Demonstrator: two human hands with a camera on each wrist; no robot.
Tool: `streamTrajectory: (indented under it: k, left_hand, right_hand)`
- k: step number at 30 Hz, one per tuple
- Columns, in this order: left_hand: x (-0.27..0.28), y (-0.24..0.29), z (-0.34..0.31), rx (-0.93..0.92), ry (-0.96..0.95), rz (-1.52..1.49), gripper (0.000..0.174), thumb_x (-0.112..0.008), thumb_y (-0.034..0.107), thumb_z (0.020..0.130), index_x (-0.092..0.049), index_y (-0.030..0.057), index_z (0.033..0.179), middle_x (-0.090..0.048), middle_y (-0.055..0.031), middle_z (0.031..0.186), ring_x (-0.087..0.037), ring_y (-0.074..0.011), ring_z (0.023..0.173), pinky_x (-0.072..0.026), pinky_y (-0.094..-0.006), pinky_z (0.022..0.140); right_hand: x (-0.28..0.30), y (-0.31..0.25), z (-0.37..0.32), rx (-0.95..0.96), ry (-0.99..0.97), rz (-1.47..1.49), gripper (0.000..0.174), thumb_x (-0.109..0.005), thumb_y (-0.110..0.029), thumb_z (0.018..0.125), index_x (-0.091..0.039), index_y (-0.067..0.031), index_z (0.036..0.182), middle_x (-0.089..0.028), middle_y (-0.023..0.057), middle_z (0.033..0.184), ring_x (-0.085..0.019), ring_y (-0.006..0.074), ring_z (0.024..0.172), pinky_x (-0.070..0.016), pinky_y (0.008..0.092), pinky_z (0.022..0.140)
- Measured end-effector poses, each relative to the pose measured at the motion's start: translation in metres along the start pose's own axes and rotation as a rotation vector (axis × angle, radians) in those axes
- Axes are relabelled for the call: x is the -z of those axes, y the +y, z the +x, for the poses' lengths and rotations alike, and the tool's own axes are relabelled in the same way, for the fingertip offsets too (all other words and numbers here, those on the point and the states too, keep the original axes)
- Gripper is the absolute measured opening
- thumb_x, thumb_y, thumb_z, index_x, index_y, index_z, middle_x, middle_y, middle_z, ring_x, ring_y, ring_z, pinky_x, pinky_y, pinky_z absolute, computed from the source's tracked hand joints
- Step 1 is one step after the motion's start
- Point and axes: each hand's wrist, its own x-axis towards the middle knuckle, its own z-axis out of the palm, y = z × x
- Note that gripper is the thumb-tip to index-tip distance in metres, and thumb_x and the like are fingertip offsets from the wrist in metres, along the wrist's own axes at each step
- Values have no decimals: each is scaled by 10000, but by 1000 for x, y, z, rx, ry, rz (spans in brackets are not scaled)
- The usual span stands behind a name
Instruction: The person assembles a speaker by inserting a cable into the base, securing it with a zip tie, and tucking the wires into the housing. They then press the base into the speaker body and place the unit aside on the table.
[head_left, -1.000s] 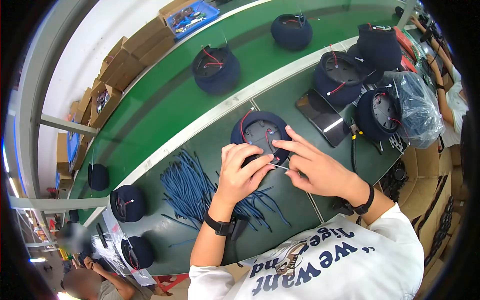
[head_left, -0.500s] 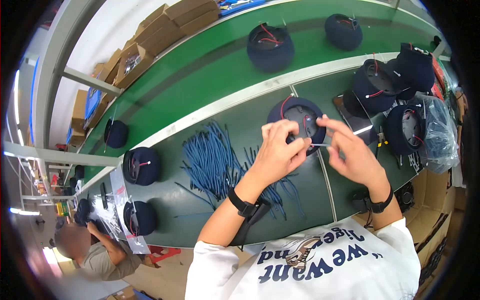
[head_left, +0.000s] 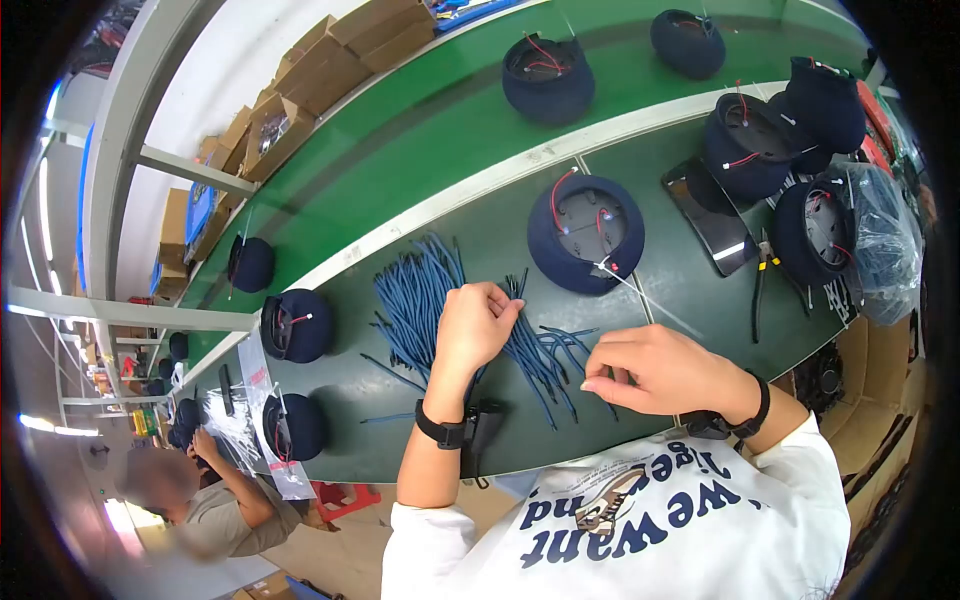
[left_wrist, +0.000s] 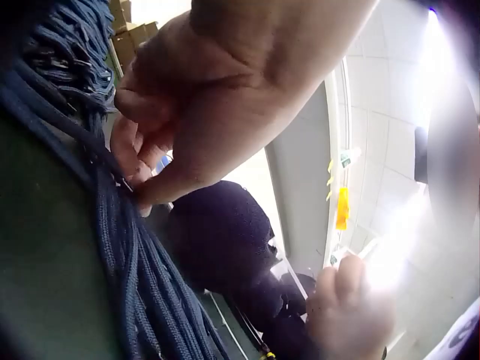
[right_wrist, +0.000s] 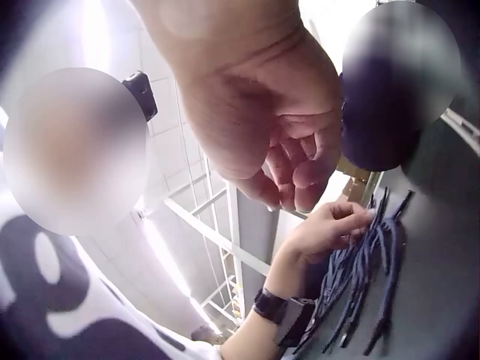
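My left hand [head_left: 472, 325] is at the smaller bunch of blue cords [head_left: 535, 370], with thumb and fingertips pinching cord ends; in the left wrist view, the cords [left_wrist: 139, 255] run down from those fingertips. A larger cord pile [head_left: 402, 300] lies just left of it. My right hand [head_left: 655, 372] hovers right of the cords, fingers loosely bent and holding nothing. Beyond both hands, a navy fabric-covered round shell [head_left: 543, 255] sits hollow side up, showing a grey inside and red wires [head_left: 557, 205]. A white cable tie [head_left: 640, 290] is looped at its near rim, its long tail pointing right.
Right of the shell lie a black phone [head_left: 708, 220], yellow-and-black cutters [head_left: 763, 285], more navy shells [head_left: 750, 165] and a clear plastic bag [head_left: 885, 240]. Other shells [head_left: 300, 325] stand at left. Behind a pale rail, a green belt [head_left: 420, 165] carries several shells.
Both hands have left the shell and its cable tie. The left hand moved left and nearer, onto the cords; the right moved nearer the body and relaxed. The head view also shifted.
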Motion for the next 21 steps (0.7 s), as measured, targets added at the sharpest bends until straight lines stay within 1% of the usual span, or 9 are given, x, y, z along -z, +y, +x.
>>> streamTrajectory:
  k: [3, 4, 6, 7, 9, 10, 14, 18, 21]
  left_hand:
    - [20, -3, -7, -119, 74, -241, 196, -828, 113, 918, -725, -46, 869, -754, -78, 800, -697, -92, 710, -528, -268, 606]
    - [31, 5, -14, -113, 23, -340, 121, -785, 27, 949, -688, -40, 973, -734, -66, 888, -686, -82, 775, -531, -237, 587]
    - [27, 27, -32, -230, 89, -716, 140, -794, -6, 930, -671, -36, 989, -741, -90, 930, -706, -97, 784, -564, -233, 607]
    - [25, 37, -40, -290, 115, -908, 157, -799, -22, 920, -662, -34, 997, -745, -102, 952, -715, -105, 789, -581, -231, 616]
    - [26, 51, -51, -303, 134, -935, 223, -770, -82, 921, -667, -67, 1118, -747, -169, 1084, -749, -166, 879, -629, -260, 632]
    - [25, 58, -53, -310, 164, -965, 224, -761, -84, 928, -674, -75, 1134, -751, -176, 1080, -756, -175, 890, -632, -266, 627]
    - [11, 47, -46, -367, 207, -1053, 206, -728, -59, 975, -696, -89, 1176, -769, -209, 1063, -782, -230, 907, -654, -297, 627]
    - [11, 62, -29, -340, 100, -1132, 170, -657, 40, 1057, -699, -95, 1151, -771, -210, 1011, -794, -268, 897, -667, -328, 636]
    - [3, 73, -9, -334, 38, -1142, 231, -642, 122, 1081, -677, -70, 1205, -758, -193, 1087, -778, -244, 920, -640, -304, 581]
  right_hand:
    - [6, -2, 10, -246, -234, 188, 266, -680, -311, 1057, -723, -53, 1105, -725, 124, 1001, -733, 222, 728, -559, 368, 638]
    - [0, 1, 15, -333, -256, 464, 304, -646, -332, 1079, -704, -47, 1166, -720, 129, 1072, -734, 212, 808, -569, 361, 697]
    - [-22, 13, 31, -491, -287, 1019, 387, -580, -375, 1124, -667, -36, 1288, -709, 139, 1214, -737, 191, 968, -589, 347, 815]
    - [-30, 10, 38, -422, -153, 1181, 399, -550, -372, 1137, -642, -28, 1318, -688, 131, 1254, -711, 193, 1039, -575, 350, 875]
    - [-50, -2, 50, -268, 132, 1496, 425, -488, -367, 1164, -590, -13, 1378, -646, 115, 1335, -659, 197, 1180, -549, 354, 994]
    - [-52, -4, 54, -57, 268, 1514, 311, -478, -278, 1172, -610, -33, 1309, -645, 105, 1326, -622, 189, 1239, -507, 348, 1052]
    - [-33, -23, 55, 96, 500, 1524, 183, -542, -240, 1148, -604, -70, 1176, -662, 99, 1259, -648, 190, 1172, -519, 362, 1028]
    - [-13, -9, 56, 241, 660, 1497, 178, -553, -233, 1142, -604, -65, 1178, -693, 59, 1030, -697, 186, 1029, -531, 340, 987]
    - [10, 6, 55, 298, 745, 1421, 207, -595, -183, 1121, -621, -33, 1261, -697, 63, 1027, -692, 150, 972, -548, 311, 926]
